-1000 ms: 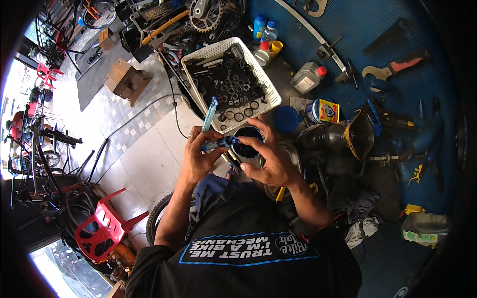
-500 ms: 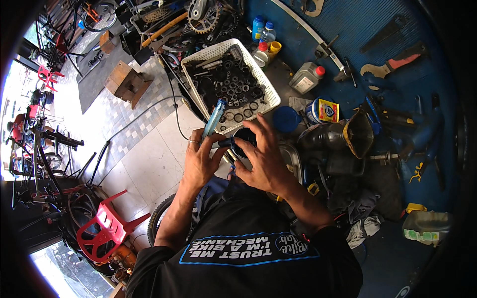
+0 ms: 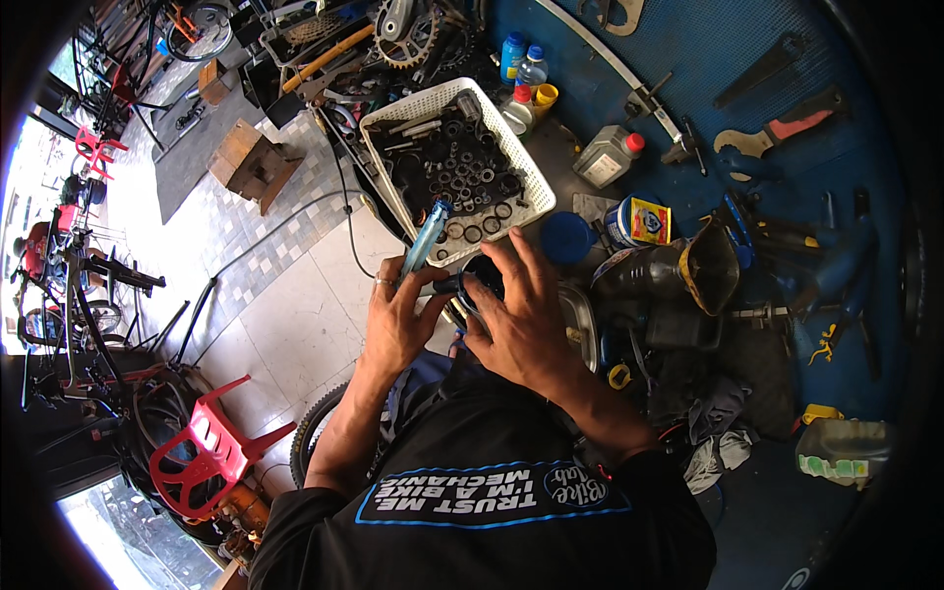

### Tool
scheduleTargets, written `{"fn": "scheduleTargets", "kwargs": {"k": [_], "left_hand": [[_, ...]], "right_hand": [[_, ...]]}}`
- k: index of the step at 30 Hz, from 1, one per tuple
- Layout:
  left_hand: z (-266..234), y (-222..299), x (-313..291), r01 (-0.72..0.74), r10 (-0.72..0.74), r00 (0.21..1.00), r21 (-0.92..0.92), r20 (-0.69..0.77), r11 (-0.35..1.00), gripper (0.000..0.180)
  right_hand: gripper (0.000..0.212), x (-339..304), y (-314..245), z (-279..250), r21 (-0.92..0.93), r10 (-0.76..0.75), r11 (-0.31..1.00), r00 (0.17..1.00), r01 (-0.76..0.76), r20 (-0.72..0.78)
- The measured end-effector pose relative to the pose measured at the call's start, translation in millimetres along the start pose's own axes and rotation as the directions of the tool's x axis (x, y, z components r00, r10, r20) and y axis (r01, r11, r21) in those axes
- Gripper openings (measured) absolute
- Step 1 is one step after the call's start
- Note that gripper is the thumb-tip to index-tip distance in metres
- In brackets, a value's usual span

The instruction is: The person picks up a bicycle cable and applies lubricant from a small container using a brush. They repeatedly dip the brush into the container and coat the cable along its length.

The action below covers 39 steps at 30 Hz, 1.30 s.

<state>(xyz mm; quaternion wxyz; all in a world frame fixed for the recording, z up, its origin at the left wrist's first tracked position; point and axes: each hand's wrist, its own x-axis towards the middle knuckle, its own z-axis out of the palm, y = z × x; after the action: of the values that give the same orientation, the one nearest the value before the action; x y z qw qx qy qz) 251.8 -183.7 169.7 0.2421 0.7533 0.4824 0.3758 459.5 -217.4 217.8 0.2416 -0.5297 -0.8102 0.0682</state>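
- Well below and left of the white basket (image 3: 539, 185): a red chair (image 3: 214, 442).
- Level with the basket, off to its left: a wooden block (image 3: 244, 159).
- Just below the basket's near corner: left hand (image 3: 395, 307), closed on a slim blue tool (image 3: 425, 239), with its tip slanting up past the fingers, in front of that corner.
- Below the same corner: a dark cylindrical part (image 3: 445, 285), pinched at left thumb and forefinger, jutting rightward from the grip.
- Directly under the basket: a dark round container (image 3: 484, 266), partly covered.
- Below the basket, over the container: right hand (image 3: 523, 320), fingers bent and spread; cannot tell whether gripping.
- Just right of the basket's lower end: a blue lid (image 3: 567, 237).
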Motion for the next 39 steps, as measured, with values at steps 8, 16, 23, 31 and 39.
{"fn": "scheduleTargets", "kwargs": {"k": [8,16,23,31,39], "left_hand": [[-2.0,0.4,-1.1,-0.067,0.067,0.998,0.133,0.011,0.989,0.038],[-7.9,0.0,-1.3,-0.137,0.142,0.99,0.202,-0.007,0.97,0.038],[-4.8,-1.6,-3.9,-0.017,0.017,1.0,-0.016,0.001,1.0,0.04],[-14.1,-16.6,1.4,0.193,-0.103,0.973,-0.491,0.205,0.85,0.032],[-14.7,-24.1,0.9,0.191,0.016,0.958,-0.673,0.288,0.714,0.034]], "right_hand": [[0.041,3.6,-3.2,6.7,-0.097,-0.034,0.995,0.999,0.035,0.017],[0.04,5.2,13.5,2.2,0.206,-0.059,0.977,0.997,0.05,0.04],[0.035,2.7,40.6,-2.2,0.342,-0.083,0.938,0.992,0.047,0.091],[0.043,3.0,59.4,-19.0,0.62,-0.11,0.783,0.991,0.041,0.074],[0.054,6.0,45.7,-2.2,0.783,-0.136,0.618,0.991,0.074,0.014]]}}
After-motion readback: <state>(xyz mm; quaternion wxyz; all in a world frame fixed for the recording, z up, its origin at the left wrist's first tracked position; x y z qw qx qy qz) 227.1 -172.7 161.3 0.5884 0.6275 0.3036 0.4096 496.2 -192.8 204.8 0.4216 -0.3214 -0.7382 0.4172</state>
